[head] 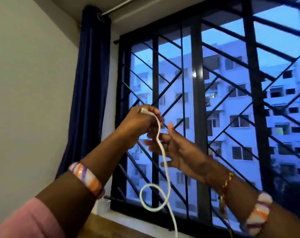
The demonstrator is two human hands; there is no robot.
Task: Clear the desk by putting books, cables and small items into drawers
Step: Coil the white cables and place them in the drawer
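A white cable (165, 162) hangs in the air in front of the window. My left hand (139, 124) is raised and grips the cable near its plug end, which sticks out above my fingers. From there the cable drops past my right hand (176, 148), forms a loop lower down and runs out of the bottom of the view. My right hand is just right of the cable with relaxed fingers spread toward it; whether they touch it is unclear. No drawers or desk items are in view.
A large window with a black metal grille (214, 100) fills the middle and right. A dark blue curtain (90, 83) hangs at its left beside a pale wall. A strip of wooden surface (101, 225) lies below the sill.
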